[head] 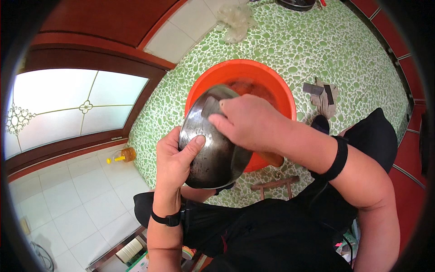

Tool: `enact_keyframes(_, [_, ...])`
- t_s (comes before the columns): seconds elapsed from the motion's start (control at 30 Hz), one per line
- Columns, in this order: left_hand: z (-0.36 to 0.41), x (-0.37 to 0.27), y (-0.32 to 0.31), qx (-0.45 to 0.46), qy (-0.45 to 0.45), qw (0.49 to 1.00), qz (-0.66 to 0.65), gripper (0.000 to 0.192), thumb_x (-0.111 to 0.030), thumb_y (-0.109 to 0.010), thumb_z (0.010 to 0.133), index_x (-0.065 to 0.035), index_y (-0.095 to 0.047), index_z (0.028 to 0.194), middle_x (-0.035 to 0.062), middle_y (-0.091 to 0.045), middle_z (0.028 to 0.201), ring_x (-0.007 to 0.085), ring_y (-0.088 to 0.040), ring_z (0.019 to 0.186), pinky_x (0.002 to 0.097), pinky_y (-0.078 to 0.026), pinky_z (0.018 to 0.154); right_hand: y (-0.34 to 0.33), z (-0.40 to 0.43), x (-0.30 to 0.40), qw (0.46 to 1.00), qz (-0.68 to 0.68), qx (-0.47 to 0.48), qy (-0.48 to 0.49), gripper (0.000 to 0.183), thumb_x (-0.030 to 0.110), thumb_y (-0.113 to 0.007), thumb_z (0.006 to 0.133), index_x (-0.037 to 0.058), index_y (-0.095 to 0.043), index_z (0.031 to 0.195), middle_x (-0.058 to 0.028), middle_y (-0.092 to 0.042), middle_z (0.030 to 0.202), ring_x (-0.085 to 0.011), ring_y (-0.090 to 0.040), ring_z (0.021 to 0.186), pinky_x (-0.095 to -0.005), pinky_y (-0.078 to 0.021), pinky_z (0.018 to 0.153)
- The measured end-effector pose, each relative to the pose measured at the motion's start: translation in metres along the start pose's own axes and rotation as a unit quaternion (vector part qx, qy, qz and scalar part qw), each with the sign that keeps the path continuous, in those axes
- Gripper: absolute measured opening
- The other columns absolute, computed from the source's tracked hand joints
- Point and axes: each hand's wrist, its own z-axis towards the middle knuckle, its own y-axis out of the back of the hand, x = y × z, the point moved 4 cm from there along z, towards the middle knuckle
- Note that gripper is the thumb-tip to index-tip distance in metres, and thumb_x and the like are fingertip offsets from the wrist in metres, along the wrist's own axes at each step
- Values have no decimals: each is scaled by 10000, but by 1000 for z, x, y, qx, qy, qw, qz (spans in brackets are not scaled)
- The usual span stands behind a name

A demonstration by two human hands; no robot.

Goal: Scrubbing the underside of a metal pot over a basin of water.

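A dark metal wok [217,149] is tilted on its side above an orange plastic basin [238,64], its worn, shiny outer surface facing me. My left hand [180,153] grips the wok by its left edge, thumb pressed on the outside. Pinched under the fingers of my right hand [248,122] is a small grey flat piece [211,108], which resembles abrasive paper, lying against the wok's upper side. A brown handle [273,158], apparently wooden, shows below my right forearm. Dark reddish liquid or contents in the basin are partly hidden by the wok.
Dark flat strips [312,89] lie on a beige cloth [324,105] to the right. A clear plastic bag [236,22] is on the pebble-patterned floor beyond the basin. An oil bottle [127,155] lies at left, by the door [149,71]. A small wooden stool [275,183] stands near my legs.
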Motion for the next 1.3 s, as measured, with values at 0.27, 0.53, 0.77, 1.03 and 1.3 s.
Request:
enact_keyframes(0.27, [3, 1, -2, -2, -13, 1000, -4, 261, -140, -765, 947, 48, -683, 1110, 39, -730, 943, 80, -636, 804, 255, -527, 719, -2, 0, -10, 999, 23, -40, 28, 477, 396, -576, 993, -30, -664, 794, -259, -665, 738, -468, -660, 725, -542, -523, 683])
enact_keyframes(0.53, [6, 0, 1, -4, -18, 1000, 3, 261, -143, -754, 955, 52, -685, 1115, 40, -731, 942, 75, -634, 796, 252, -526, 710, 2, 4, -5, 1000, -9, -12, 19, 444, 364, -524, 1006, -2, -712, 841, -237, -710, 789, -432, -701, 785, -538, -559, 729])
enact_keyframes(0.77, [8, 1, 1, -10, -8, 1000, -6, 270, -141, -754, 956, 55, -682, 1127, 47, -731, 939, 81, -638, 797, 252, -528, 712, -3, 3, -2, 998, -18, -41, 38, 475, 389, -550, 1010, -14, -663, 786, -248, -672, 722, -443, -676, 714, -540, -534, 672])
enact_keyframes(1.03, [8, -1, 0, -4, -14, 1000, -4, 266, -134, -753, 956, 55, -680, 1128, 51, -732, 944, 83, -640, 807, 257, -530, 714, 1, 1, 5, 998, -45, -18, 35, 422, 354, -524, 1011, 24, -707, 822, -209, -719, 808, -409, -711, 796, -536, -567, 718])
enact_keyframes(1.3, [8, 0, 2, -10, -14, 1000, 1, 259, -140, -760, 947, 53, -687, 1104, 48, -730, 936, 83, -636, 794, 258, -528, 706, -3, 0, 3, 998, -48, -33, 32, 412, 341, -543, 1006, 15, -711, 818, -216, -714, 777, -413, -711, 757, -543, -569, 690])
